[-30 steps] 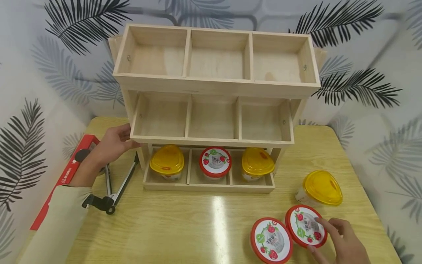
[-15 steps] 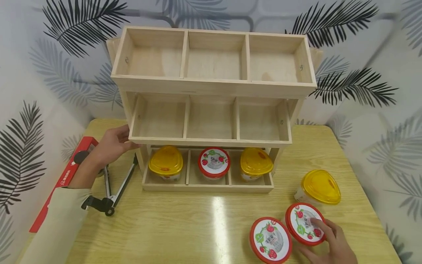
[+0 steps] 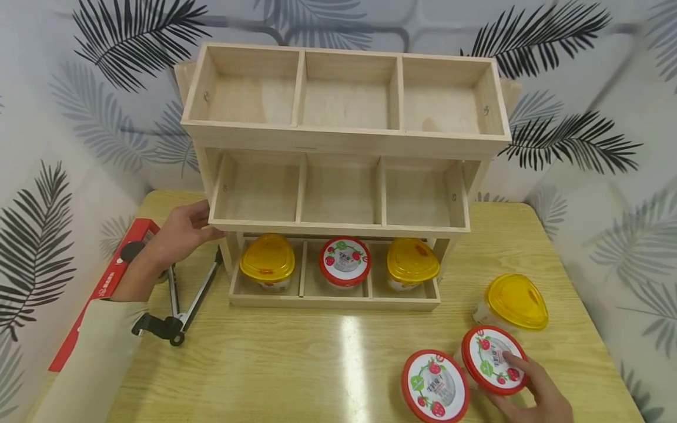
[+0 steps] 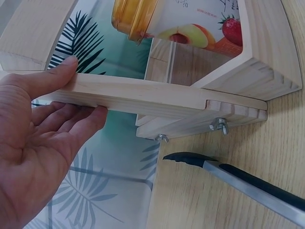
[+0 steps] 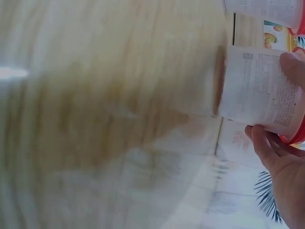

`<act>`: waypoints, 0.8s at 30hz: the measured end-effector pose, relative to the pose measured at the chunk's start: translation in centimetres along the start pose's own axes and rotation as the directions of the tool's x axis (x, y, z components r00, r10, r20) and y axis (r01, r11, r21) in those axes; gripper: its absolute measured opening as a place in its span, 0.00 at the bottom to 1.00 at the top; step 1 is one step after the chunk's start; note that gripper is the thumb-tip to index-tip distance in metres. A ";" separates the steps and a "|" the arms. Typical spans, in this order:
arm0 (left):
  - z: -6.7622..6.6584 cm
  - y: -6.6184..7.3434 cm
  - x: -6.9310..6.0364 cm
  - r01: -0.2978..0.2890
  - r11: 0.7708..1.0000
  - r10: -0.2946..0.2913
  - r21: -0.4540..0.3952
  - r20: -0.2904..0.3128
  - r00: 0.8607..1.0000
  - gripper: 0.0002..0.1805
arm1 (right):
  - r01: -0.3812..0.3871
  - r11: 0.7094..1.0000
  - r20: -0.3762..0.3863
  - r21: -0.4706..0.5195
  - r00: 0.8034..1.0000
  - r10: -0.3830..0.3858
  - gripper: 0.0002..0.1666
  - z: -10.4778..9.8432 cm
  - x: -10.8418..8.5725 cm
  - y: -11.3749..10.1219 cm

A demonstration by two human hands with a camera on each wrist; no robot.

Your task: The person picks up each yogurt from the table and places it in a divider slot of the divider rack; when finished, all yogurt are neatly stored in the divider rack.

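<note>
Pale wooden side bar (image 4: 138,91) of the rack (image 3: 344,140) is gripped by the left hand (image 4: 38,138) between thumb and fingers, and wing nuts (image 4: 219,125) unseen from the head are shown by the left wrist view. At the table's (image 3: 291,364) front right, just past the left strawberry tub (image 3: 435,386), the right strawberry tub (image 3: 486,359) is grasped by the right hand (image 3: 539,392), its side print revealed only by the right wrist view. Compared with a second ago, the right hand is brought leftward, closer around its tub; the left grip is unchanged.

The rack (image 3: 344,138) is matt wood, the yellow lids (image 3: 517,301) glossy plastic, the tabletop (image 3: 285,358) shiny.
</note>
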State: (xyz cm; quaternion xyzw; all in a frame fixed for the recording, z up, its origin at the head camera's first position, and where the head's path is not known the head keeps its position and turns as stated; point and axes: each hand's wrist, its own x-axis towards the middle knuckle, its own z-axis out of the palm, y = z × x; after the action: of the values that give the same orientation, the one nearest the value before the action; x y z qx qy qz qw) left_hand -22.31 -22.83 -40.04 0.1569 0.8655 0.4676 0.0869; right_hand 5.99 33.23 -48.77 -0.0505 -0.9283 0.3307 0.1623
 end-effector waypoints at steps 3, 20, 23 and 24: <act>-0.1 0.0 0.0 0.004 1.000 -0.004 0.003 -0.003 1.000 0.36 | 0.001 1.000 -0.026 0.024 1.000 -0.001 0.47 -0.5 0.1 -0.6; -0.1 0.0 0.1 -0.014 1.000 0.014 0.006 -0.006 1.000 0.33 | 0.380 0.924 -0.030 -0.027 0.924 -0.381 0.47 -7.7 3.7 -4.8; -0.2 -0.1 0.2 -0.018 1.000 0.018 0.013 -0.002 1.000 0.33 | 0.368 0.928 -0.032 -0.051 0.928 -0.370 0.50 -8.9 5.1 -6.2; -0.2 -0.1 0.2 -0.018 1.000 0.018 0.016 -0.002 1.000 0.33 | 0.365 0.929 -0.031 -0.056 0.930 -0.367 0.50 -9.3 5.7 -6.7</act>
State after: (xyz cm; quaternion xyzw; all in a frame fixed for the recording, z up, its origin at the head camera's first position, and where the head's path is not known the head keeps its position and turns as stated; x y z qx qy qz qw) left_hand -22.57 -22.94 -39.98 0.1648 0.8679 0.4616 0.0807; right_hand 3.85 34.75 -36.30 0.1129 -0.9258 0.2706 0.2386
